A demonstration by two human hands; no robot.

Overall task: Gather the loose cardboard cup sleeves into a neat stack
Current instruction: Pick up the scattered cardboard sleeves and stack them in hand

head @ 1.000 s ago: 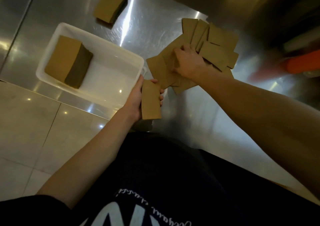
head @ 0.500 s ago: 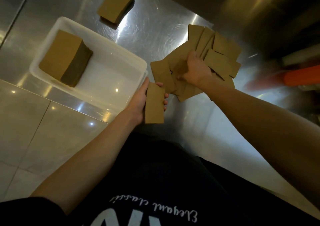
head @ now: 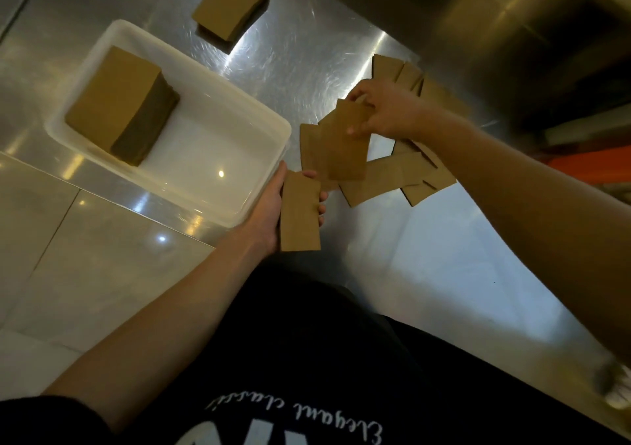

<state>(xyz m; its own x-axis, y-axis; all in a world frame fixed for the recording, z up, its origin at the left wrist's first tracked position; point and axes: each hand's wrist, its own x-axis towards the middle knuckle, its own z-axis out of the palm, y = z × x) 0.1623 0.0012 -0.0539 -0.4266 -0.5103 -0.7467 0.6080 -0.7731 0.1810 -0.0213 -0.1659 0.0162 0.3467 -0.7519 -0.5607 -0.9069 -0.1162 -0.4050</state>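
The left hand [head: 269, 205] grips a small stack of sleeves [head: 299, 212], its fingers [head: 321, 209] curled round the far edge. The right hand [head: 387, 111] pinches one sleeve [head: 346, 144] by its top end, seemingly just above the loose pile [head: 382, 178] on the worktop [head: 444, 256].

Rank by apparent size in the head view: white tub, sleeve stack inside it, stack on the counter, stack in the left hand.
1. white tub
2. stack in the tub
3. stack on the counter
4. held stack, gripped by the left hand. It is nearer the camera, so its place after 3 is unsure.
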